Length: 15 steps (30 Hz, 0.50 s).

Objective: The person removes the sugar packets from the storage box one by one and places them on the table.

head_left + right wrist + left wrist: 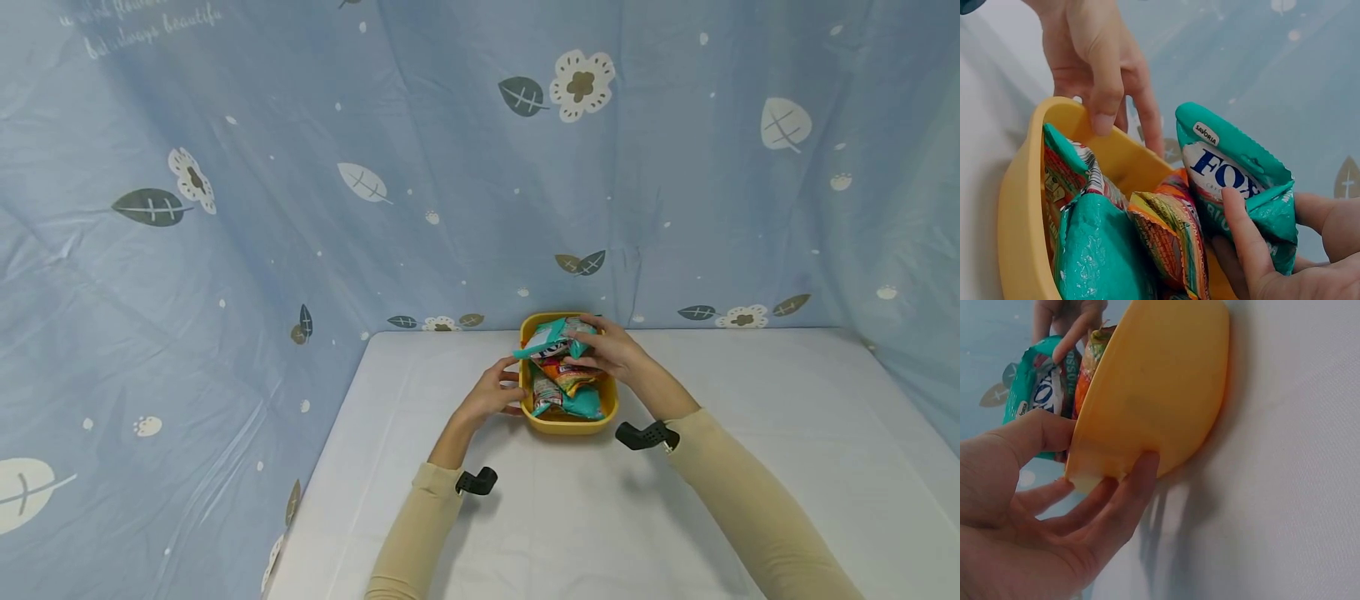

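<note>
A yellow plastic tub stands at the back of the white table, with several snack packets in it. My left hand holds its left side, thumb over the rim and fingers against the outer wall. In my right hand is a teal candy bag marked FOX, gripped between thumb and fingers at the tub's far end. It sits tilted, its top above the rim. An orange packet lies beside it, and another teal packet fills the near end. The tub's bottom is mostly hidden.
A white cloth covers the table. Right behind the tub hangs a blue curtain printed with leaves and flowers, and it also closes off the left side. Each wrist carries a small black camera.
</note>
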Available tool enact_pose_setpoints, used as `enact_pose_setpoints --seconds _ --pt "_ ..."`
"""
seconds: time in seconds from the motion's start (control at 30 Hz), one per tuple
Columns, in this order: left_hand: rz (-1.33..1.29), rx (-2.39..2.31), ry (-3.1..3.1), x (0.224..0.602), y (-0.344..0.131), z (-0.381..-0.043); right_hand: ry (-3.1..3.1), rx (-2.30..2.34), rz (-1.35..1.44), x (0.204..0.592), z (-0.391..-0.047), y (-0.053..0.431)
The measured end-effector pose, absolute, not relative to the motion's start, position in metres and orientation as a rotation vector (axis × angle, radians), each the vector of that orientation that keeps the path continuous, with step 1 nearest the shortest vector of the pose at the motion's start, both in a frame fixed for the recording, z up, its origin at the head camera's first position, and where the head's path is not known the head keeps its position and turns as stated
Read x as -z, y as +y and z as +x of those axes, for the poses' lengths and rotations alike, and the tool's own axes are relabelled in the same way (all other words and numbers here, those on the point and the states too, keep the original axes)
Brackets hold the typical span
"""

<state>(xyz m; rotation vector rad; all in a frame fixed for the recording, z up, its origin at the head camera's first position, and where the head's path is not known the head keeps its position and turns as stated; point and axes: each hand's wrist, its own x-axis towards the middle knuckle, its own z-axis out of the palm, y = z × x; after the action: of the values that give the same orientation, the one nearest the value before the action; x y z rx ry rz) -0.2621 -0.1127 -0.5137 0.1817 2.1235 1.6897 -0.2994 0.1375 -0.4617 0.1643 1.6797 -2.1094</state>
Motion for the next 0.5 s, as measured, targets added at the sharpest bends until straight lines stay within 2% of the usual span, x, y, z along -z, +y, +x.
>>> enact_pose_setpoints --seconds 0.5 --pt "0.177 -1.692 2.131 0.514 -0.113 -0.261 1.635 2.126 0.122 0.451 -0.289 0.149"
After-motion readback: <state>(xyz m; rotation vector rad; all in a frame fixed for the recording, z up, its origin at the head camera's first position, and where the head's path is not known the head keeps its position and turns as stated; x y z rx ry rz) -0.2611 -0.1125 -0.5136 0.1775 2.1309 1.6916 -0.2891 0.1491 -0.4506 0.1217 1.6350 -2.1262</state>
